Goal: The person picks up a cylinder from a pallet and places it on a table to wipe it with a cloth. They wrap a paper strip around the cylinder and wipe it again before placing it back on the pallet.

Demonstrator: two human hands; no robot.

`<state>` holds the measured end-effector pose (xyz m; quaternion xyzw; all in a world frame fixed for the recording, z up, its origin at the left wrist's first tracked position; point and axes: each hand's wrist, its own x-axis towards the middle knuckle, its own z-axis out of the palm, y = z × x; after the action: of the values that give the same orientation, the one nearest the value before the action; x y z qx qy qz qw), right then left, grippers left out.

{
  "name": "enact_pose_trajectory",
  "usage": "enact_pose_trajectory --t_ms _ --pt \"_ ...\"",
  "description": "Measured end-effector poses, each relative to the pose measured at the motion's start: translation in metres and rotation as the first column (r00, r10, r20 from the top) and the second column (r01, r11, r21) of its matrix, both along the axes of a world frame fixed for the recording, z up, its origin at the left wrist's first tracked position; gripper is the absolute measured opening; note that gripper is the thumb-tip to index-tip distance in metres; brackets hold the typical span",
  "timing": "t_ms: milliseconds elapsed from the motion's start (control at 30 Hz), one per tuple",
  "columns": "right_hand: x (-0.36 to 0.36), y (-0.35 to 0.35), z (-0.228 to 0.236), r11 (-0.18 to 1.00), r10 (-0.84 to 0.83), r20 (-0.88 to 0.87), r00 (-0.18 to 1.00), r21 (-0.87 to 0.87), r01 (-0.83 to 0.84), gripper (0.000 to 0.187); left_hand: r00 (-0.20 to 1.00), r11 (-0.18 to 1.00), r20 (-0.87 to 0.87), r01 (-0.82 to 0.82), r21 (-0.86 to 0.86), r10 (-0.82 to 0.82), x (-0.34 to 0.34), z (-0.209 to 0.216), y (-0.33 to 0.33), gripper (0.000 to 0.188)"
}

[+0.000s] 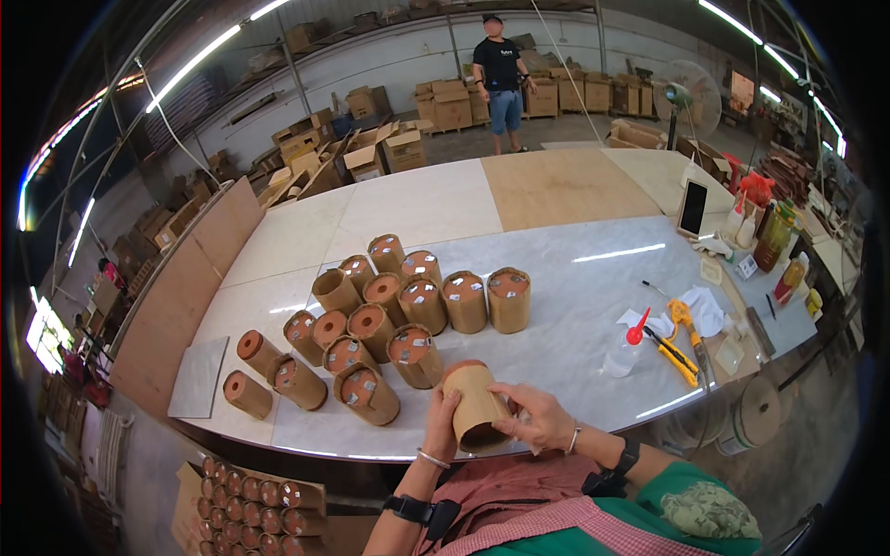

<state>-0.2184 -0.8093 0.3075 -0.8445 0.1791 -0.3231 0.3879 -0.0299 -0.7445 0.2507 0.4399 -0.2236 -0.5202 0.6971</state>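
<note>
A brown paper-wrapped cylinder [475,400] is tilted between my two hands over the near edge of the table. Its reddish-brown end points away from me, and the dark, open-looking end faces me. My left hand [443,424] is closed round its left side. At the right, my right hand [538,417] grips the near rim with thumb and fingers. Just beyond stand several similar cylinders in a cluster, one of them [415,356] closest to the held piece. Many have small silvery patches on their reddish tops; some show a round hole.
To the right lie a red-tipped squeeze bottle [626,348], a yellow cutter [674,360], a yellow-handled tool [684,320] and white cloth [706,313]. A phone [692,208] stands farther back. A carton of cylinders [190,496] sits below left. Another person [502,83] stands beyond the table.
</note>
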Motion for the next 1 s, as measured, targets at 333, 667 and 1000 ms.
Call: enact_pose_trajectory --t_ms 333,667,1000 --pt "0.003 -0.02 0.008 0.919 -0.106 -0.126 0.986 0.365 0.145 0.037 0.954 0.934 0.05 0.278 0.224 -0.295 -0.009 0.003 0.013 0.067" --pt "0.009 -0.045 -0.033 0.781 -0.226 -0.155 0.962 0.561 0.274 0.051 0.304 0.778 0.719 0.166 0.606 -0.625 0.027 0.005 -0.011 0.062" --pt "0.028 -0.034 -0.008 0.779 -0.08 -0.142 0.987 0.608 0.151 0.05 0.833 0.985 0.55 -0.044 0.168 -0.056 0.017 0.026 0.0 0.058"
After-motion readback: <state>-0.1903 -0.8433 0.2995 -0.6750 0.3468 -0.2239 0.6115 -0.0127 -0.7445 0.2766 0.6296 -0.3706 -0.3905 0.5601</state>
